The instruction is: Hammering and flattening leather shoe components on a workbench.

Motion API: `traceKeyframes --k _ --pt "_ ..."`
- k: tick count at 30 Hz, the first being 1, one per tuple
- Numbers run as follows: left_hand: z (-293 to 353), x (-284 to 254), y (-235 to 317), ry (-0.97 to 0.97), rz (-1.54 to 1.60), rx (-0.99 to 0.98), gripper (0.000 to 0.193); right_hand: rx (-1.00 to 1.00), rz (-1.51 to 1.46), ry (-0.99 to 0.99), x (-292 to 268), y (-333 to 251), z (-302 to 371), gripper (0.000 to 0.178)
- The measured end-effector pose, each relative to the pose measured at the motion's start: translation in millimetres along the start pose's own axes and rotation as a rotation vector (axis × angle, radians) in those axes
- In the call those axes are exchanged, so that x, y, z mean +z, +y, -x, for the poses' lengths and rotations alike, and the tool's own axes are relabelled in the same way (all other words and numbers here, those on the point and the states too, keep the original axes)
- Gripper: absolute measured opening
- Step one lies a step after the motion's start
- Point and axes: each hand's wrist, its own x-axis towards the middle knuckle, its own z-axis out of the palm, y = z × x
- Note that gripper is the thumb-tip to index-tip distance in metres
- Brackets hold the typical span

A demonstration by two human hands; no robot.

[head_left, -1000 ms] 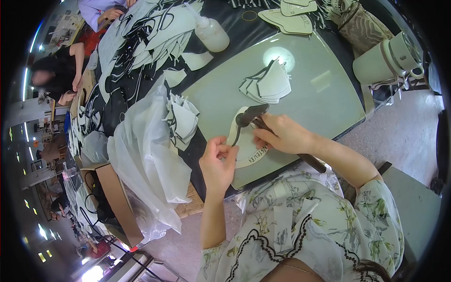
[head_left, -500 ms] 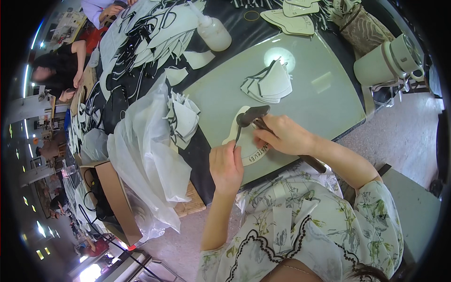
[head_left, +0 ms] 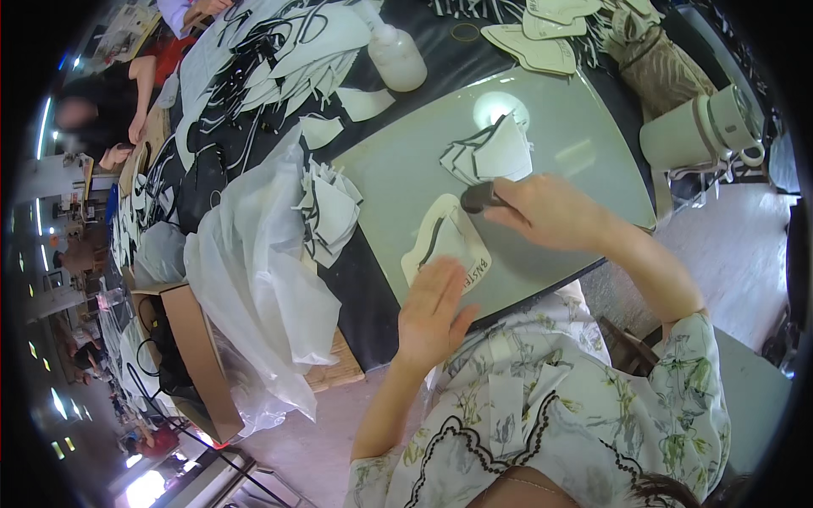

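My right hand point(head_left: 555, 212) grips a dark hammer point(head_left: 479, 198), its head raised just right of a cream, curved template point(head_left: 420, 239). A white cut piece with a black strip along one edge lies on that template. My left hand point(head_left: 434, 315) rests flat over the template's near end, fingers stretched out, and hides part of it. Beyond the hammer is a small stack of white, black-edged pieces point(head_left: 500, 152) on the glossy grey-green board point(head_left: 584, 190). Another bundle of white pieces point(head_left: 330, 212) sits at the board's left edge.
A white squeeze bottle point(head_left: 398, 63) stands behind the board, near heaped white pieces and black strips point(head_left: 296, 59). More cream templates point(head_left: 533, 51) lie at the back. A pale tumbler point(head_left: 699, 131) is at right; clear plastic point(head_left: 262, 279) and a cardboard box point(head_left: 199, 351) are at left.
The hammer and my right hand have moved right, off the piece. My left hand has gone from pinching the black strip to lying flat on the template's near end.
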Motion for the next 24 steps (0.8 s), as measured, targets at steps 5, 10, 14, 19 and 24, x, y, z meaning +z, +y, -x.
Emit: traceKeyframes --k 5,10,14,19,24 --pt "-11.7 -0.1 1.1 -0.085 -0.111 -0.011 0.062 -0.044 0.114 -0.024 -4.5 -24.6 0.0 0.039" --pt "-9.4 10.0 -4.4 0.046 0.068 -0.013 0.064 0.003 0.19 -0.08 -0.1 -22.4 -1.3 0.04" --pt "-37.9 4.9 8.8 0.098 0.027 -0.26 0.065 0.077 0.233 -0.075 19.3 -7.6 9.3 0.039" --pt "-30.4 4.2 -6.2 -0.118 -0.2 -0.06 0.074 0.104 0.192 -0.05 23.1 -7.9 12.0 0.038" --pt "-29.8 6.6 -3.3 -0.009 -0.187 -0.205 0.06 0.107 0.171 -0.034 24.2 -5.4 12.9 0.038"
